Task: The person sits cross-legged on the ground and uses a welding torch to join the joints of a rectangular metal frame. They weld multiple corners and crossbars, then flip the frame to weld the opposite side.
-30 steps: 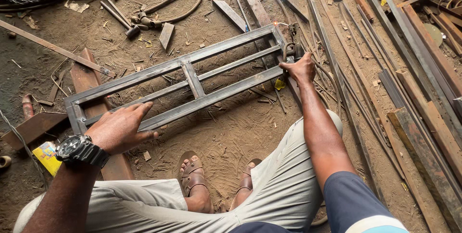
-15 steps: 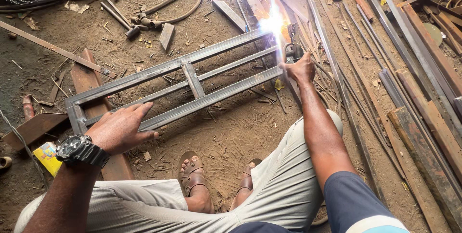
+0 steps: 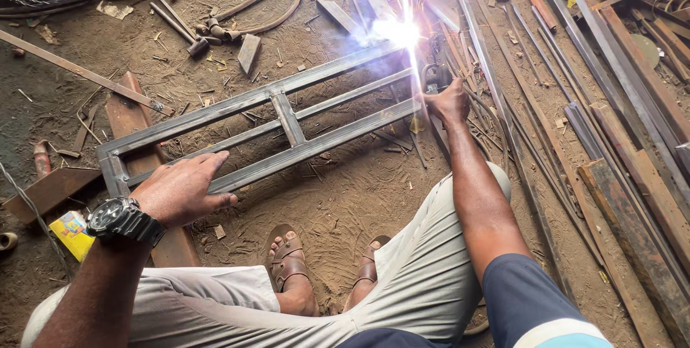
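Head: right hand apparently gripping welding holder.

One metal frame, two hands, two sandals, one wristwatch.

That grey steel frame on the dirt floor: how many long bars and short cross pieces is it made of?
Grey welded steel frame:
Long bars: 3
Short end pieces at the near corner: 1 visible
Short middle uprights: 1
Total: 5 pieces visible; the far end is lost in the bright weld glare.
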`<state>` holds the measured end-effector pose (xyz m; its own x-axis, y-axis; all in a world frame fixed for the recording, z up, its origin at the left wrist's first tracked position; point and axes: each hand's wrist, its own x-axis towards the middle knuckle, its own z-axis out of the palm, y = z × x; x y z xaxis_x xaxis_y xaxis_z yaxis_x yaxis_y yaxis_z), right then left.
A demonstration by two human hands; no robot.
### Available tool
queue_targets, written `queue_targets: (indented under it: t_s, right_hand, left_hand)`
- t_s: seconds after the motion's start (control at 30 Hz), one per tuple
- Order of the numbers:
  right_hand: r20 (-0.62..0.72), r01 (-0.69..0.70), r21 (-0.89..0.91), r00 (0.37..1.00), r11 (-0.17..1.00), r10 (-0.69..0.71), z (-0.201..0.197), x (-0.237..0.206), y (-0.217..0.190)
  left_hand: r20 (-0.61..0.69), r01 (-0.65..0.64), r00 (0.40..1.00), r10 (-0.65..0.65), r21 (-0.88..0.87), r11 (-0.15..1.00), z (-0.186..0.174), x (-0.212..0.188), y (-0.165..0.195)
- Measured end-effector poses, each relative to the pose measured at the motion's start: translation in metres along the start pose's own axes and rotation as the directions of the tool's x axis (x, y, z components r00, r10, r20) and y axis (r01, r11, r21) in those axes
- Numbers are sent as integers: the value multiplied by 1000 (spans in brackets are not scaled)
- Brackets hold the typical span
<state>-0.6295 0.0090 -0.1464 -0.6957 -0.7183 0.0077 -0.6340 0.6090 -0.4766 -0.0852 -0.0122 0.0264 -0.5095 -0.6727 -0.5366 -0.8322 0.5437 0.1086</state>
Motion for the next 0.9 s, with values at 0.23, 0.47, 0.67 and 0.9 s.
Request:
queue_targets:
  t_s: [0.23, 0.47, 0.67, 0.9]
  right_hand:
    - [-63, -34, 8, 997, 999, 35, 5, 7, 8]
    - [-49, -55, 10, 997, 998, 56, 7, 9, 10]
    - [-70, -8, 8, 998, 1000, 8, 6, 7, 11]
    - [-68, -3, -11, 998, 1000, 3, 7, 7, 8]
  left_hand:
    - [30, 29, 999, -30, 45, 999, -5, -2, 5]
    - [17, 15, 1000, -16, 49, 999, -6, -2, 7]
    - [38, 28, 999, -30, 49, 998, -6, -3, 8]
    - [19, 25, 999, -26, 43, 999, -7, -3, 8]
